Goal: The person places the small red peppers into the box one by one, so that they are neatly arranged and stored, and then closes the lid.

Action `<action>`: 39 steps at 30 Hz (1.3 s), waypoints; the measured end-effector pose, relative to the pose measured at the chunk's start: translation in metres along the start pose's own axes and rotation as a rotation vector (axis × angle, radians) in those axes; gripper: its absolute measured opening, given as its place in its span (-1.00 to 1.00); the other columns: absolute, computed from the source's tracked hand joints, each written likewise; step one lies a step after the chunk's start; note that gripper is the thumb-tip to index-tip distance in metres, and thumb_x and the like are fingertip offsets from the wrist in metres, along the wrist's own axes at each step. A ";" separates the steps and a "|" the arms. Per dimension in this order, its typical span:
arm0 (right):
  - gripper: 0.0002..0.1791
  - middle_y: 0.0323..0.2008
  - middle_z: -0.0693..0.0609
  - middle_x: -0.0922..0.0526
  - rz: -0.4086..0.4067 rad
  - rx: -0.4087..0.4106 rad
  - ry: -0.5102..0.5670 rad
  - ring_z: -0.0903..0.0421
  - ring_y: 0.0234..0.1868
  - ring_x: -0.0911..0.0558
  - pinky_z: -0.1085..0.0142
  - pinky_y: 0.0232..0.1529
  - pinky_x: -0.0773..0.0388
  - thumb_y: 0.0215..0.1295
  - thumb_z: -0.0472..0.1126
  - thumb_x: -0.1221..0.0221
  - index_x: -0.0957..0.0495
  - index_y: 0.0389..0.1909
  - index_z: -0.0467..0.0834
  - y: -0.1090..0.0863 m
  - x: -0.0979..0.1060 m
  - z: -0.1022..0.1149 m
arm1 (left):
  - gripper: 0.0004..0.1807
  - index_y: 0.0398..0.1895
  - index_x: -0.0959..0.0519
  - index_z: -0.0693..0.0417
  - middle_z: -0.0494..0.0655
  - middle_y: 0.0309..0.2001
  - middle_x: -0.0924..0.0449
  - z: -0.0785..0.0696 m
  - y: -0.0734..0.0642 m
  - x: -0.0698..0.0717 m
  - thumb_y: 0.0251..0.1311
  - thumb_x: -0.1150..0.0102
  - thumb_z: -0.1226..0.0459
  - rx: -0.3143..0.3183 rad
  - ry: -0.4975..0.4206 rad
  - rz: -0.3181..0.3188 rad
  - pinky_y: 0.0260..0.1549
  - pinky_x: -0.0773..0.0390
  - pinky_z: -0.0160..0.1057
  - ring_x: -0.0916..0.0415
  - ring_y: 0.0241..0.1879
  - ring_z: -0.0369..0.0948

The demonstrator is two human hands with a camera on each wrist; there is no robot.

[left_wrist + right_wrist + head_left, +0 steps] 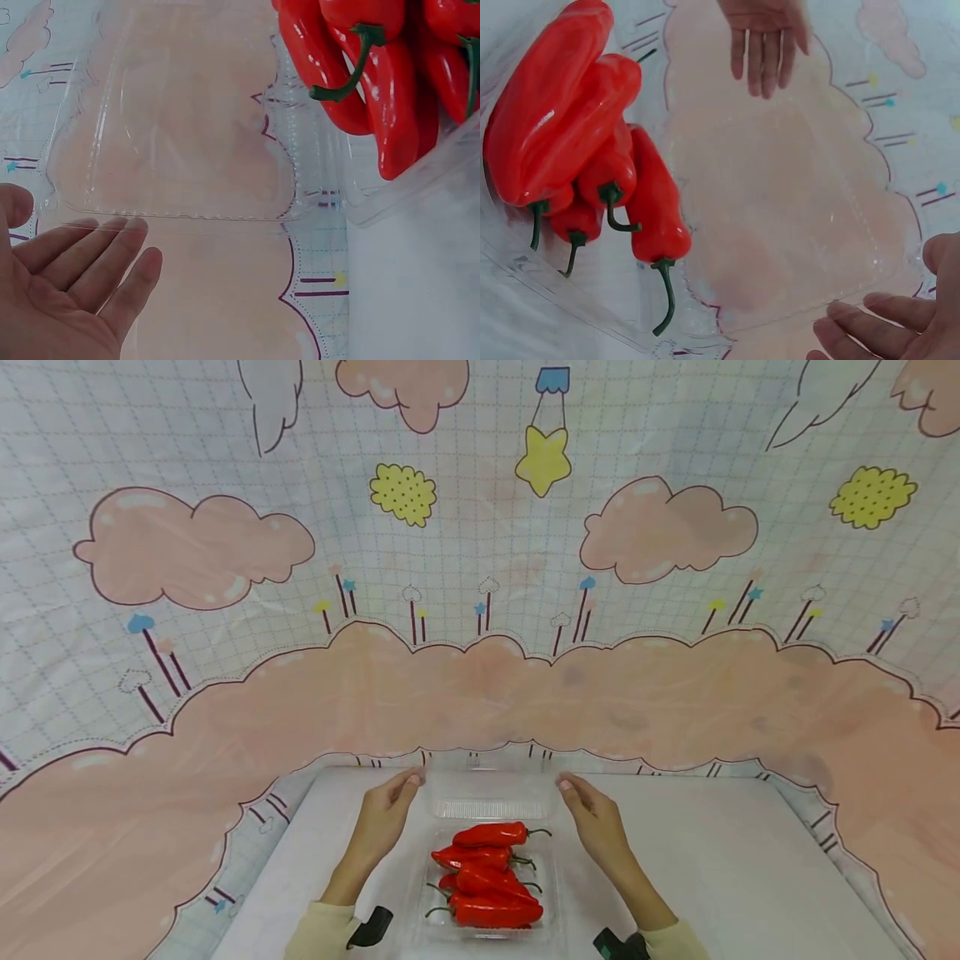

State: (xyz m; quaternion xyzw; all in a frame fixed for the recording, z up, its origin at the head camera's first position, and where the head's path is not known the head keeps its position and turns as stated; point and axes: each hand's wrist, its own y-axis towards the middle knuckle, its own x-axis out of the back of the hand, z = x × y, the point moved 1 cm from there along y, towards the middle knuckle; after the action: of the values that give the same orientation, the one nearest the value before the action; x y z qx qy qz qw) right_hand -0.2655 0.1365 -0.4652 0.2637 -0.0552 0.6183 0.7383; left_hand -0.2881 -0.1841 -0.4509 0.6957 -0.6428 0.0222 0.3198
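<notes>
Several red peppers [487, 881] with green stems lie heaped in a clear plastic box [553, 885] on the white table. Its see-through lid [491, 787] stands raised at the far side, hinged to the box. My left hand [384, 818] is at the lid's left edge; in the left wrist view its straight fingertips [135, 225] meet that edge, and the thumb stays apart. On the opposite edge is my right hand [600, 822], its extended fingers [855, 322] touching the plastic and its thumb held away. In both wrist views the peppers lie inside the box, beside the lid.
The white table [712, 860] stretches out on both sides of the box. Behind it hangs a patterned cloth [487, 693] with clouds and stars. A dark wrist device [371, 928] sits at the left sleeve and another [621, 945] at the right.
</notes>
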 end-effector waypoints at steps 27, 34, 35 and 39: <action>-0.45 0.16 -0.16 -0.62 -0.011 -0.019 -0.018 -0.20 0.21 -0.58 -0.17 0.24 -0.43 0.50 0.08 0.02 -0.53 0.20 -0.28 -0.031 -0.001 0.003 | -0.57 0.12 -0.60 0.27 0.14 0.07 -0.66 0.002 -0.027 0.000 0.47 0.06 0.13 -0.021 0.053 0.021 0.13 -0.50 0.17 -0.60 0.11 0.10; -0.51 0.15 -0.15 -0.63 -0.018 -0.004 0.003 -0.21 0.24 -0.55 -0.19 0.26 -0.40 0.48 0.03 -0.02 -0.55 0.19 -0.24 -0.037 -0.002 -0.001 | -0.60 0.13 -0.59 0.25 0.14 0.09 -0.65 0.005 -0.034 -0.002 0.46 0.03 0.17 -0.042 0.057 0.006 0.16 -0.47 0.17 -0.58 0.14 0.09; -0.52 0.16 -0.15 -0.63 -0.018 -0.004 0.007 -0.21 0.25 -0.55 -0.19 0.27 -0.39 0.49 0.02 -0.02 -0.55 0.19 -0.23 -0.037 -0.002 -0.002 | -0.61 0.13 -0.59 0.25 0.14 0.09 -0.65 0.005 -0.035 -0.003 0.45 0.03 0.17 -0.045 0.055 0.003 0.16 -0.47 0.17 -0.59 0.14 0.09; -0.52 0.18 -0.13 -0.61 -0.013 -0.014 0.018 -0.19 0.28 -0.52 -0.18 0.30 -0.35 0.49 0.02 -0.02 -0.53 0.22 -0.21 -0.039 -0.003 -0.005 | -0.62 0.15 -0.58 0.23 0.10 0.09 -0.66 0.008 -0.038 -0.005 0.45 0.02 0.20 -0.053 0.041 0.000 0.17 -0.46 0.14 -0.59 0.14 0.04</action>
State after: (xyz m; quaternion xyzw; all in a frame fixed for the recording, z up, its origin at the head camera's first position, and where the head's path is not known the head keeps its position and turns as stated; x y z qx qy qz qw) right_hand -0.2305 0.1322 -0.4836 0.2536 -0.0512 0.6153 0.7446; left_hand -0.2572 -0.1840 -0.4753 0.6866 -0.6363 0.0195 0.3512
